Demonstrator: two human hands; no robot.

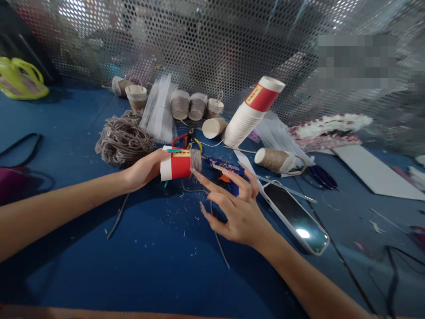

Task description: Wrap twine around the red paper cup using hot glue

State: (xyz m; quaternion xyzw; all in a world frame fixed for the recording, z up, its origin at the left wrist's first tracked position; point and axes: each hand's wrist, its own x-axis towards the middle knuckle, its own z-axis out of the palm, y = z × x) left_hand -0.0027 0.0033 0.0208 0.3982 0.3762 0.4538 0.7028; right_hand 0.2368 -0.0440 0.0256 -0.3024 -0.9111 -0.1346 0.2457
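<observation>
My left hand is closed around a red and white paper cup, which lies on its side in the air above the blue table. Grey-brown cord is wound in rows around the cup's right end. My right hand has its fingers spread, and the index fingertip is at the cord's lower edge; whether it presses on it I cannot tell. Behind those fingers lies a blue glue gun, partly covered. A loose length of cord trails on the table below. Red-and-yellow-handled scissors sit just behind the cup.
A heap of cord lies left of the cup. Several cord-wrapped cups stand at the back near a perforated metal panel. A tall stack of paper cups leans there. To the right are a phone and a white board.
</observation>
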